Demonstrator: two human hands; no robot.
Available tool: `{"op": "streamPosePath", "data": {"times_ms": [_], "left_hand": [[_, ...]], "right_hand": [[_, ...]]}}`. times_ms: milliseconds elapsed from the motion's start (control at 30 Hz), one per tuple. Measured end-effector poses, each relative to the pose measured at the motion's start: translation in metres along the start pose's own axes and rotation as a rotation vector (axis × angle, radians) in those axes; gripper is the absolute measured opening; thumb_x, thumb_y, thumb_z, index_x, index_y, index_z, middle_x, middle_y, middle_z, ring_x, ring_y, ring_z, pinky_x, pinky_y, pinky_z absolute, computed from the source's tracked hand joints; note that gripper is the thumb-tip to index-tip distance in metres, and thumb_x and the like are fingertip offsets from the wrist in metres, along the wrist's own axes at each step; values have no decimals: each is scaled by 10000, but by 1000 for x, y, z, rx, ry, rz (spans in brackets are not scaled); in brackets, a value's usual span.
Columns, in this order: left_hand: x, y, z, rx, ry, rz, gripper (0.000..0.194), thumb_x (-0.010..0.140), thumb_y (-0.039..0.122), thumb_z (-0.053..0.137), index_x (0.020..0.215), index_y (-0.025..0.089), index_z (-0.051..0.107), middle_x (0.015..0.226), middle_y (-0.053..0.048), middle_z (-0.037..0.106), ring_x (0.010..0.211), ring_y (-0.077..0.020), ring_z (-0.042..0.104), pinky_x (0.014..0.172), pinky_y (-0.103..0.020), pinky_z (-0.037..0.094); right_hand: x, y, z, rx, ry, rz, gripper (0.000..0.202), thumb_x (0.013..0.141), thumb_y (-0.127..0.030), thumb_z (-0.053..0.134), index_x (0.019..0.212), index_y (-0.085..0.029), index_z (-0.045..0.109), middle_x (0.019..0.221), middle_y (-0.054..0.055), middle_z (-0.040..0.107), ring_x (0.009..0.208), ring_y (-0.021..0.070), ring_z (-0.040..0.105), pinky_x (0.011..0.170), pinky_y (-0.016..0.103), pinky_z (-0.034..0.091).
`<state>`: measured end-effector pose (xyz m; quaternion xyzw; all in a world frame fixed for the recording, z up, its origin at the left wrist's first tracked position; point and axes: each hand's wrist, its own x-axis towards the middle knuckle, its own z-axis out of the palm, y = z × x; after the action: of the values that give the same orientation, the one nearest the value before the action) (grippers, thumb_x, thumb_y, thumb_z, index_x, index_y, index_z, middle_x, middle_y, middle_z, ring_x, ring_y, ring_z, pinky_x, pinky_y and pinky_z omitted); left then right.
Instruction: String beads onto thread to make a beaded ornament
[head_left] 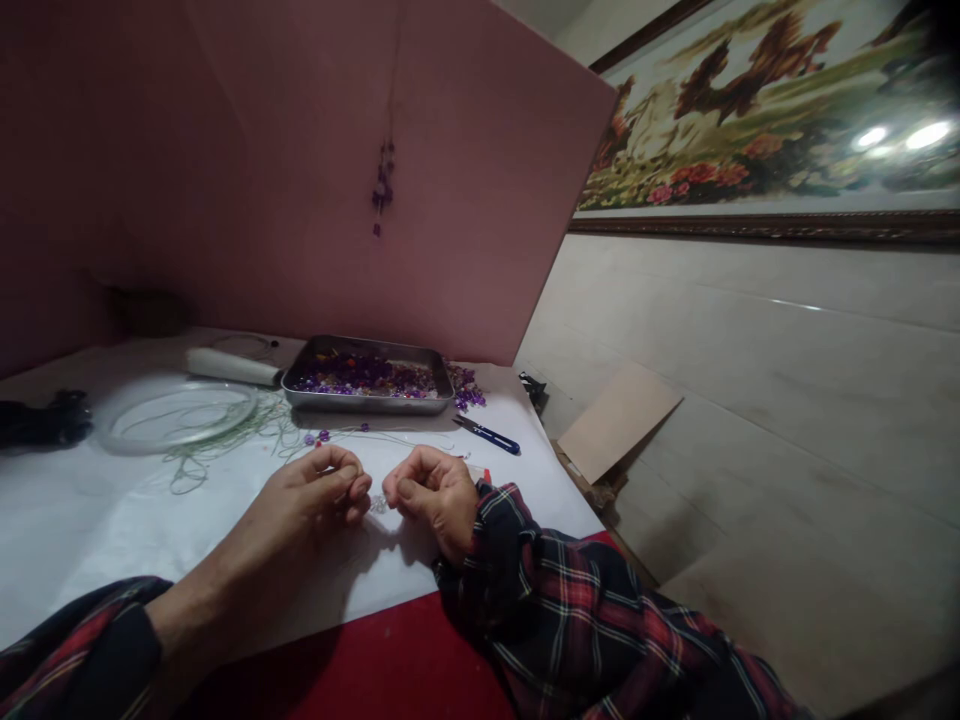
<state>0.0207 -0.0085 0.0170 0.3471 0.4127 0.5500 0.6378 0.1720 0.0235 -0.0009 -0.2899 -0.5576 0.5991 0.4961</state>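
My left hand [319, 495] is closed in a pinch above the white table covering, its fingertips near the middle of the view. Close beside it on the right, my right hand [435, 495] pinches too, thumb against the fingers. What either pinch holds is too small to make out. Between and below the fingertips lie some small clear beads [379, 503]. Just beyond my hands are a few purple beads [323, 436] and thin greenish thread [191, 465]. A metal tray [367, 403] of purple and amber beads stands farther back.
Blue thread snips [487, 434] lie right of the tray, near loose purple beads [469, 388]. At left are a clear ring [112, 430], a white roll [232, 367] and a dark object [45, 420]. A beaded strand [383, 185] hangs against the pink panel [300, 200].
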Motion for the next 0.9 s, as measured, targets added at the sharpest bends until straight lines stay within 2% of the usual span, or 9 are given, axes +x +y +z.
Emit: {"op": "streamPosePath", "data": {"times_ms": [200,333,433,500,567,667,800,900], "left_hand": [[-1,0,0,-9,36,-27,154,660,147,730,667,187,581,591,18,585,521,-109,516,494,-203,439],[-1,0,-1,-11,2,9,156,682,196,745,664,189,590,586,23,589,525,-111,514,499,-208,427],[0,4,-2,23,-14,88,167,685,272,768,662,182,629,624,0,637,527,-111,524,499,-215,417],[1,7,-3,47,-6,98,180,705,333,763,713,178,672,623,-7,650,518,-101,520,485,-201,400],[0,9,-2,27,59,60,206,696,351,778,799,193,695,642,-3,665,553,-109,557,504,-195,419],[-4,9,3,-50,169,-26,274,657,326,815,879,211,703,816,-24,726,636,-137,621,533,-218,466],[-7,3,7,-116,65,-203,249,668,305,807,866,168,743,689,-59,729,600,-140,620,582,-230,497],[-7,0,6,-126,61,-235,279,582,241,851,833,177,748,636,-45,713,579,-156,620,562,-253,504]], "right_hand": [[0,4,-3,11,-5,-14,240,648,-324,721,596,-176,539,541,-39,570,419,58,353,413,194,248],[1,7,-3,8,-23,-28,308,685,-404,736,633,-186,525,545,-43,548,423,69,396,422,204,309],[0,5,-1,38,-38,-118,378,718,-490,729,676,-196,497,603,-31,561,488,99,488,500,240,416],[-1,3,1,32,-31,-179,351,757,-472,712,697,-189,514,633,-19,571,534,109,512,564,258,440],[-3,1,4,10,-13,-251,323,794,-452,686,705,-188,524,650,-10,573,569,118,525,600,267,443],[-7,-1,7,-61,42,-352,300,830,-436,650,698,-192,535,675,5,578,603,134,542,613,276,450],[-11,-4,8,-212,86,-437,258,878,-382,600,708,-189,580,726,36,617,690,163,584,668,301,466],[-12,-7,9,-183,91,-435,218,873,-338,611,721,-182,602,730,44,635,692,165,599,668,303,471]]}}
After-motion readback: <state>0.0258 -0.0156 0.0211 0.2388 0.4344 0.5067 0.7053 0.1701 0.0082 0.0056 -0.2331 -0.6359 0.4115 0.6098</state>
